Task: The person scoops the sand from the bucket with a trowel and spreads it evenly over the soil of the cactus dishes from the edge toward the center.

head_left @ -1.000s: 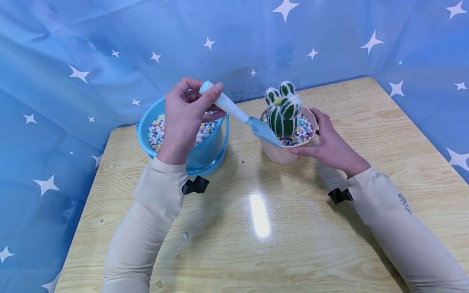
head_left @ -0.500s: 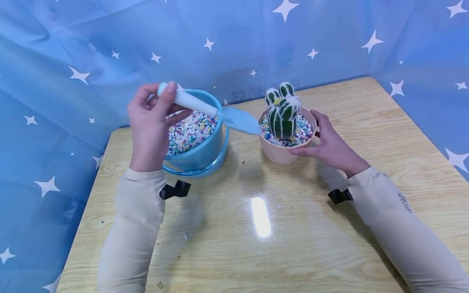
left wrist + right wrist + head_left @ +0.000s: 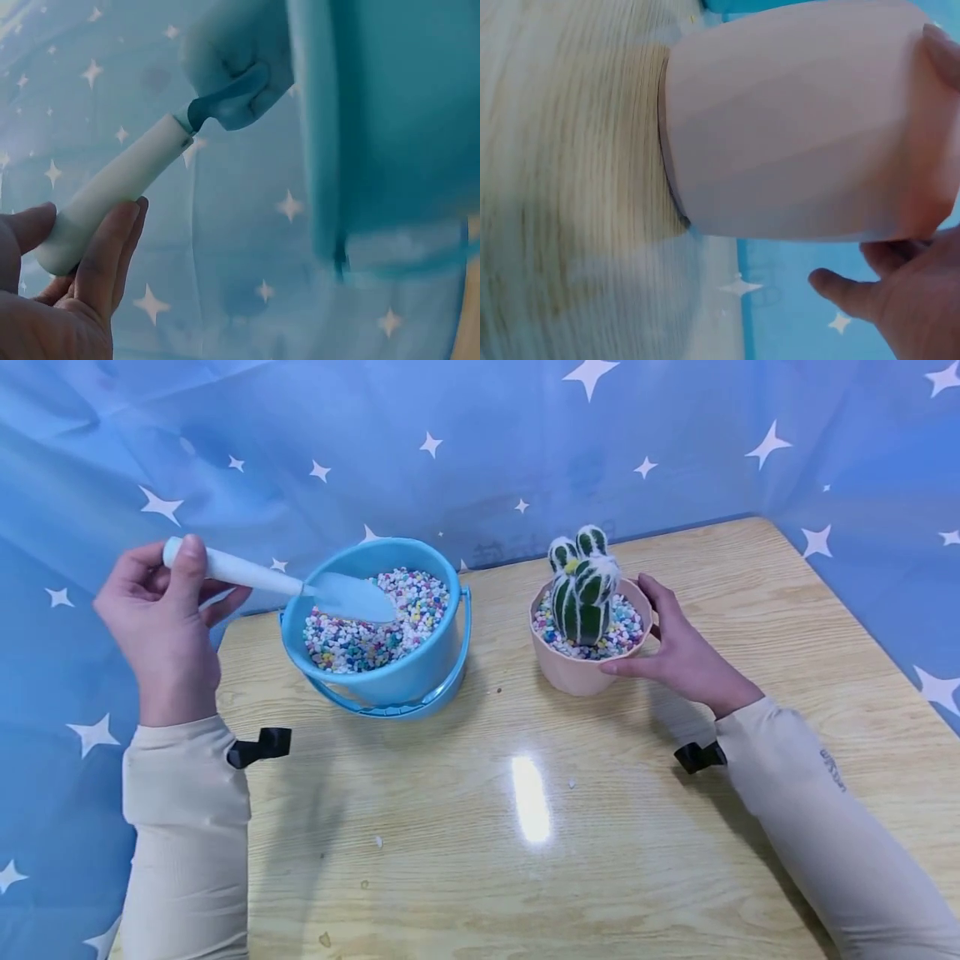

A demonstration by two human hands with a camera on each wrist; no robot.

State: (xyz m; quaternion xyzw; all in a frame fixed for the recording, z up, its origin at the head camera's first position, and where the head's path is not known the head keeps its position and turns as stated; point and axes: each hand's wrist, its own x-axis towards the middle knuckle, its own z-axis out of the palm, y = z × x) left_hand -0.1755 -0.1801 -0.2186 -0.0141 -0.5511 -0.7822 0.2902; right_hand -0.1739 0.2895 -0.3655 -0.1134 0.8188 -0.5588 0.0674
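Observation:
My left hand point(image 3: 168, 585) pinches the white handle of a small blue trowel point(image 3: 300, 587) by its end, out past the table's left edge. The trowel blade point(image 3: 352, 597) hovers over the coloured pebbles point(image 3: 360, 639) in the blue bucket point(image 3: 375, 681). The left wrist view shows the handle point(image 3: 112, 191) between my fingers point(image 3: 105, 262), with the bucket wall point(image 3: 390, 135) beside it. My right hand point(image 3: 660, 639) grips the side of a pink pot point(image 3: 577, 675) holding a green cactus point(image 3: 581, 589) in pebbles. Up close, the pot point(image 3: 795, 120) fills the right wrist view.
The wooden table point(image 3: 525, 860) carries a few stray pebbles point(image 3: 379, 842) near its front middle. A blue star-patterned cloth point(image 3: 480, 435) hangs behind and along both sides. The bucket's handle point(image 3: 405, 708) lies down against its front.
My left hand has carried the trowel leftwards, from the pot's rim across to above the bucket. The right hand and the pot have stayed put.

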